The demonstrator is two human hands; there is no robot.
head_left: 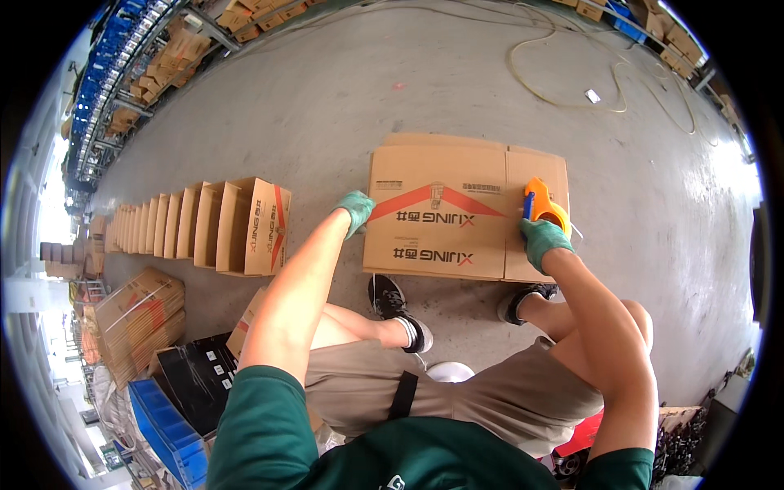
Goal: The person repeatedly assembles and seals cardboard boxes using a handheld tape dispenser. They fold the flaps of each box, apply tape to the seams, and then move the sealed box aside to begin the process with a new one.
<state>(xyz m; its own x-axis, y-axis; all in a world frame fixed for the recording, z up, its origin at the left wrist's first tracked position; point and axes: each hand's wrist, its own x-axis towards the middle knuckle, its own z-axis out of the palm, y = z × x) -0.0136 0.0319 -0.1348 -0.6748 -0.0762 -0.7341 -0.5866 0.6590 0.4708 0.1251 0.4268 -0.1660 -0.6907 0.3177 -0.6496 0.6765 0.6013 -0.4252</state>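
A brown cardboard box (445,220) with red markings stands on the concrete floor in front of my feet. My left hand (356,209), in a green glove, presses on the box's left edge. My right hand (541,239), also gloved in green, grips an orange tape dispenser (541,204) with a blue part, set against the right side of the box. I am squatting, knees bent, with my black shoes (396,304) just below the box.
A long row of open cardboard boxes (204,224) runs off to the left. Bundled flat cartons (139,322) and a blue crate (167,433) lie at lower left. A yellowish hose (572,90) loops across the floor beyond. Shelves with boxes line the far edges.
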